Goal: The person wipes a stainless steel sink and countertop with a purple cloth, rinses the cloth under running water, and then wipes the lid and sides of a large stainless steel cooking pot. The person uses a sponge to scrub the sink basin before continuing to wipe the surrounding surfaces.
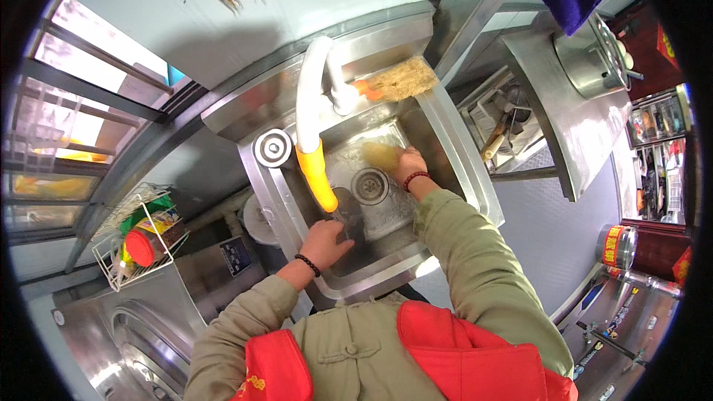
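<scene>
A stainless steel sink [457,161] lies before me, with a round drain strainer [370,186] in its floor. In its right part, my right hand [411,166] grips a yellowish scrubber [381,156], blurred, so its exact kind is unclear. The tap [312,94] has a white curved neck and a yellow spout end [320,178] that points down into the basin. My left hand [326,245] is just below the spout tip, over the near left part of the basin. Its thumb is apart from the fingers, and nothing shows in it. Water appears around the fingers.
A bristly brush with an orange handle [404,81] rests on the sink's back ledge. A round drain plug [272,148] sits on the left rim. Left stands a wire rack [139,245] with jars; right, a steel counter [574,122] bears a large pot [593,61].
</scene>
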### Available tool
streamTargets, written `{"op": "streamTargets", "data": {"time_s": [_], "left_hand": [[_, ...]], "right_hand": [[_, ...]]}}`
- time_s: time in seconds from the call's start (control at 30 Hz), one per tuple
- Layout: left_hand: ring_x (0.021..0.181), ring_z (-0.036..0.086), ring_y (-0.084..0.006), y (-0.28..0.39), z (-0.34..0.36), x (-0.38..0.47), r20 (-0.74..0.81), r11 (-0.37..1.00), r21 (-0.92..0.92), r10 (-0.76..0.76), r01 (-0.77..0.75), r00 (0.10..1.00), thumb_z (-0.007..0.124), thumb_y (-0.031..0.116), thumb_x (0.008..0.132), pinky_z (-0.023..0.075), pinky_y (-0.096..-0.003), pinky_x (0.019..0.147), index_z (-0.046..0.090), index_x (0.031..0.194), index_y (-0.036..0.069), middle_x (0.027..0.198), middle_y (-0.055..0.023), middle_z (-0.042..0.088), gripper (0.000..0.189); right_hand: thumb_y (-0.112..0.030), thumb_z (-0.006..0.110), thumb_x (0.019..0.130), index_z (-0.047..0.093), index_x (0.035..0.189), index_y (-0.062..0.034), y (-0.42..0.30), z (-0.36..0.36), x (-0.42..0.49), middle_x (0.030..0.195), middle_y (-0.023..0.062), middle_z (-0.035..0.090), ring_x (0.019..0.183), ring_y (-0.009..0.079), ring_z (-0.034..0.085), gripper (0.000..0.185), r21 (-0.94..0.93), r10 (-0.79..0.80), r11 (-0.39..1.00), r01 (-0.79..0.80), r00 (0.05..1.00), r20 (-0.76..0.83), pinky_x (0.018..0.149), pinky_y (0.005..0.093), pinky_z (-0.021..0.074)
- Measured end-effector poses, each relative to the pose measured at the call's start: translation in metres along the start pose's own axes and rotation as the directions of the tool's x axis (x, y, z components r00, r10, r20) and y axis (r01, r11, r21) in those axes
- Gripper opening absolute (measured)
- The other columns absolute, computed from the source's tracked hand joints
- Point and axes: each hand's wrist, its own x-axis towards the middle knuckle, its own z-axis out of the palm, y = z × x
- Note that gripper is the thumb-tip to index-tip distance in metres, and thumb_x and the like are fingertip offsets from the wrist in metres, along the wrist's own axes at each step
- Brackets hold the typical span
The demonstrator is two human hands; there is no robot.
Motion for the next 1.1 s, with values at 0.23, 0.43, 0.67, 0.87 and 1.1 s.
{"op": "streamTargets", "data": {"time_s": [0.23, 0.43, 0.67, 0.87, 1.1], "left_hand": [[0.089, 0.061, -0.0344, -0.01, -0.004, -0.005, 0.085, 0.984, 0.113, 0.128, -0.137, 0.988, 0.075, 0.027, 0.077, 0.0372, -0.0522, 0.105, 0.061, 0.079, 0.005, 0.08, -0.0133, 0.062, 0.026], [0.091, 0.062, -0.0318, -0.013, 0.003, -0.005, 0.096, 0.96, 0.221, 0.155, -0.173, 0.983, 0.074, 0.03, 0.079, 0.0356, -0.0517, 0.107, 0.062, 0.08, 0.007, 0.081, -0.0119, 0.064, 0.026], [0.091, 0.063, -0.0289, -0.014, 0.007, -0.009, 0.053, 0.956, 0.203, 0.207, -0.214, 0.977, 0.072, 0.032, 0.079, 0.0355, -0.0508, 0.106, 0.065, 0.083, 0.008, 0.081, -0.0087, 0.063, 0.025], [0.092, 0.063, -0.0287, -0.016, 0.004, -0.008, 0.115, 0.96, 0.208, 0.168, -0.189, 0.979, 0.069, 0.028, 0.079, 0.0329, -0.0487, 0.109, 0.065, 0.079, 0.01, 0.081, -0.0083, 0.064, 0.019], [0.092, 0.062, -0.0283, -0.018, 0.009, -0.011, 0.004, 0.955, 0.179, 0.242, -0.239, 0.97, 0.07, 0.027, 0.079, 0.0331, -0.0477, 0.109, 0.065, 0.079, 0.01, 0.082, -0.008, 0.064, 0.018]], "right_hand": [[-0.009, 0.067, 0.077, 0.059, 0.123, -0.0116, -0.023, -0.043, -0.041, 0.11, 0.0155, 0.061, 0.104, 0.0359, 0.058, 0.047, -0.13, -0.461, 0.841, 0.525, 0.822, 0.333, 0.09, 0.0446, 0.0483], [-0.003, 0.056, 0.079, 0.062, 0.12, -0.0121, -0.015, -0.067, -0.058, 0.113, 0.0086, 0.062, 0.113, 0.0293, 0.058, 0.042, -0.031, -0.63, 0.773, 0.634, 0.76, -0.159, 0.102, 0.0489, 0.0425], [-0.002, 0.058, 0.077, 0.065, 0.118, -0.0105, -0.029, -0.081, -0.057, 0.103, 0.0109, 0.065, 0.103, 0.0319, 0.061, 0.042, -0.015, -0.609, 0.789, 0.614, 0.778, -0.157, 0.091, 0.0436, 0.0477], [-0.006, 0.06, 0.077, 0.059, 0.124, -0.0083, -0.052, -0.091, -0.046, 0.117, 0.015, 0.062, 0.11, 0.0337, 0.058, 0.047, 0.132, -0.589, 0.73, 0.671, 0.715, -0.375, 0.098, 0.0459, 0.0449], [-0.009, 0.054, 0.084, 0.058, 0.122, -0.0081, -0.176, -0.128, 0.008, 0.119, 0.0127, 0.06, 0.106, 0.0349, 0.059, 0.039, -0.016, -0.795, 0.424, 0.905, 0.364, -0.485, 0.088, 0.0464, 0.0475]]}}
